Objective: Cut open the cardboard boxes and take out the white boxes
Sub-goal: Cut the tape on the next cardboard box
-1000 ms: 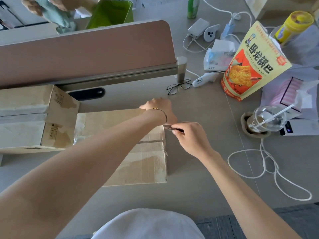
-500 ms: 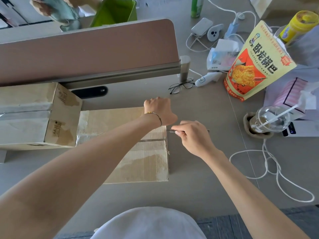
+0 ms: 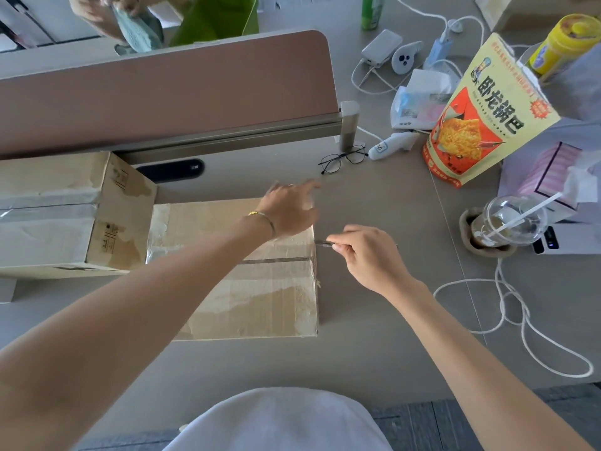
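A flat taped cardboard box [image 3: 260, 297] lies on the desk in front of me, its centre seam running left to right. A taller taped cardboard box [image 3: 65, 213] stands at its left. My right hand [image 3: 367, 255] is shut on a small dark cutter [image 3: 325, 244] whose tip touches the flat box's right edge, just above the seam. My left hand [image 3: 289, 206] hovers over the box's far right corner with fingers spread and blurred, holding nothing. No white box is visible.
A brown desk divider [image 3: 162, 92] runs behind the boxes. Glasses [image 3: 341, 159], a thermometer, a yellow-orange snack bag [image 3: 484, 115], a plastic cup with straw [image 3: 510, 222], chargers and a white cable [image 3: 520, 320] crowd the right. Another person's hands [image 3: 107, 11] work beyond the divider.
My left hand has lifted off the box's far right corner and opened its fingers. My right hand has kept the cutter at the box's right edge, shifting slightly.
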The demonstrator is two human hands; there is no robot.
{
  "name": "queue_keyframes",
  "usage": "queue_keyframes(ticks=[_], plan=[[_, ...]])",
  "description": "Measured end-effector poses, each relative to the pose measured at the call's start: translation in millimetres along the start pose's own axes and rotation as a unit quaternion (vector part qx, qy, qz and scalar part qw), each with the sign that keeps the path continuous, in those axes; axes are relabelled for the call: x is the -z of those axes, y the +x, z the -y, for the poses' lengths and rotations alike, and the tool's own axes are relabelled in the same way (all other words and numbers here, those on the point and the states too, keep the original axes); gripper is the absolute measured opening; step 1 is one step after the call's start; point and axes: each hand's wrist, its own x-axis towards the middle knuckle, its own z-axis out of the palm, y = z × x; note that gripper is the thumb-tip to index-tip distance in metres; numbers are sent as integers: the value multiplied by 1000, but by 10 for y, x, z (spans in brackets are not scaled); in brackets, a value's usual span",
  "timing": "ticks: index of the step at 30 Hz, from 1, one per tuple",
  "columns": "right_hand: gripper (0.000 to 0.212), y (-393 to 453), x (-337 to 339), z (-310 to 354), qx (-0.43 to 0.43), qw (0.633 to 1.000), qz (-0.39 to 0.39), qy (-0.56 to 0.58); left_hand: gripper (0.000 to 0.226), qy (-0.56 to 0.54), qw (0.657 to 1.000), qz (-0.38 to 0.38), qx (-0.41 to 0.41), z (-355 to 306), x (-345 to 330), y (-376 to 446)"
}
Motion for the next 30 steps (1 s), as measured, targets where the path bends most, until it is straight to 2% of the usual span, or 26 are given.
queue_keyframes(ticks=[4, 8, 18, 21, 25, 30], plan=[[27, 27, -72, 104, 4, 1000, -24, 6, 56, 86, 996, -38, 4, 263, -127, -5], [26, 23, -57, 28, 23, 999, -22, -6, 42, 67, 997, -31, 8, 258, -135, 82], [28, 23, -31, 26, 12, 1000, -15, -1, 36, 45, 999, -13, 23, 241, -104, 117], [24, 6, -19, 15, 5, 1000, -6, -5, 54, 40, 998, 9, 38, 211, -57, 88], [21, -37, -36, 53, -16, 1000, -14, -10, 85, 114, 992, 37, 46, 85, -74, -14], [22, -1, -14, 51, -15, 1000, -14, -9, 90, 64, 991, 92, 70, -18, -7, 45]])
